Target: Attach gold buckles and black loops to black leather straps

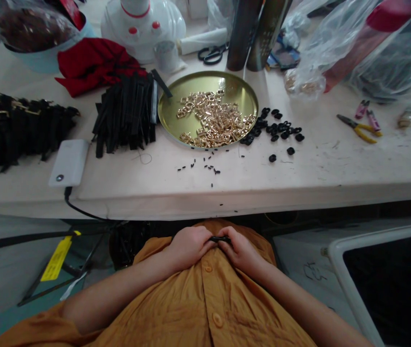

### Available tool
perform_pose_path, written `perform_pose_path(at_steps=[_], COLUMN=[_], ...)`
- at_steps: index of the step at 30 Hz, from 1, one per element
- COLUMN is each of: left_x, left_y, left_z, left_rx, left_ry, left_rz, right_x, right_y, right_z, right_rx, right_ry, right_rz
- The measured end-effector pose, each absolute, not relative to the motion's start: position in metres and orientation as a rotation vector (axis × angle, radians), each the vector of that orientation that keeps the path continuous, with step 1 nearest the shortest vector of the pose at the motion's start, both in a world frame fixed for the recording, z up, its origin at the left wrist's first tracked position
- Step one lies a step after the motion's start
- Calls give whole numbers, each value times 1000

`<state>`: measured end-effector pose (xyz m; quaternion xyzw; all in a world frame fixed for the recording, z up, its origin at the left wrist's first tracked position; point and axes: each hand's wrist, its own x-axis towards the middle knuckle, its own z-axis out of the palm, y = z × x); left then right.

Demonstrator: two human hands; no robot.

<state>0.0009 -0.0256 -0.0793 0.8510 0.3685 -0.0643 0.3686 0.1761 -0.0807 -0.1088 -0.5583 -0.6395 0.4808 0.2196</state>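
Below the table's front edge, over my orange shirt, my left hand point(190, 245) and my right hand point(237, 247) meet with fingers curled. Between them they pinch a small black strap piece point(220, 239), each hand closed on one end. On the table above sits a round gold tray point(239, 94) holding a heap of small gold buckles point(214, 121). A pile of black straps point(127, 112) lies left of the tray, and black rings point(276, 129) are scattered to its right.
A white power bank point(68, 162) with a black cable lies at the front left. Another black strap heap point(13, 129), red cloth point(93, 62), scissors point(210, 53), yellow pliers point(360, 129), plastic bags and two dark cylinders fill the back. Tiny black bits dot the table's front.
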Motion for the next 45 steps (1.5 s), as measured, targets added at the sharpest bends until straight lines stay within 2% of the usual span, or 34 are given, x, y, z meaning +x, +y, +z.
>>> perform_pose_path(at_steps=[9, 17, 26, 32, 45], left_x=[2, 2, 1, 3, -1], left_y=[-29, -31, -21, -22, -15], left_z=[-85, -90, -83, -86, -83], left_rx=[2316, 2425, 2342, 2403, 2150], left_ry=[954, 904, 774, 728, 706], left_rz=[-257, -205, -271, -306, -294], right_x=[166, 165, 171, 170, 175], right_y=[-88, -88, -87, -88, -85], right_z=[-113, -116, -113, -116, -107], right_rx=[-1590, -1587, -1583, -1597, -1417], right_ry=[-1880, -1924, -1814, -1805, -1858], right_rz=[1079, 1025, 1257, 1272, 1424])
